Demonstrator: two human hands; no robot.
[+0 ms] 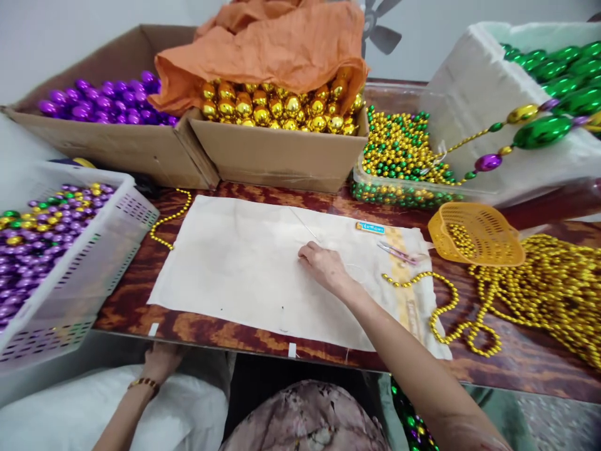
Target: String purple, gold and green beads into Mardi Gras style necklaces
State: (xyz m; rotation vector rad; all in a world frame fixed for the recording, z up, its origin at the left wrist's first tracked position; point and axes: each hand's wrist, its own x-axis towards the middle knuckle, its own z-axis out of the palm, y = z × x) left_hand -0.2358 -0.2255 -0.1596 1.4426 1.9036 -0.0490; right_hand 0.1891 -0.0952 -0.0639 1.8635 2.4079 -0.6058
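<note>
My right hand (pixel 323 266) rests over the middle of a white cloth (pixel 225 250), its fingers curled together and pointing left. A thin needle-like rod (pixel 304 224) runs up and left from beside the knuckles; whether the fingers grip it cannot be made out. To the right on the cloth lie small pink-handled scissors (pixel 397 252), a little blue-and-orange packet (pixel 370 228) and the loose end of a gold bead strand (pixel 441 307). My left hand (pixel 162 360), with a bracelet at the wrist, is low at the table's front edge above a white sack (pixel 188 413); its fingers are hidden.
Cardboard boxes hold purple balls (pixel 103 100) and gold balls (pixel 282 106), the latter partly under orange cloth (pixel 263 50). A white basket (pixel 107 244) of beads stands left. At right are a clear bin (pixel 404 188), a foam box (pixel 451 75), a yellow basket (pixel 502 235) and piled gold strands (pixel 544 288).
</note>
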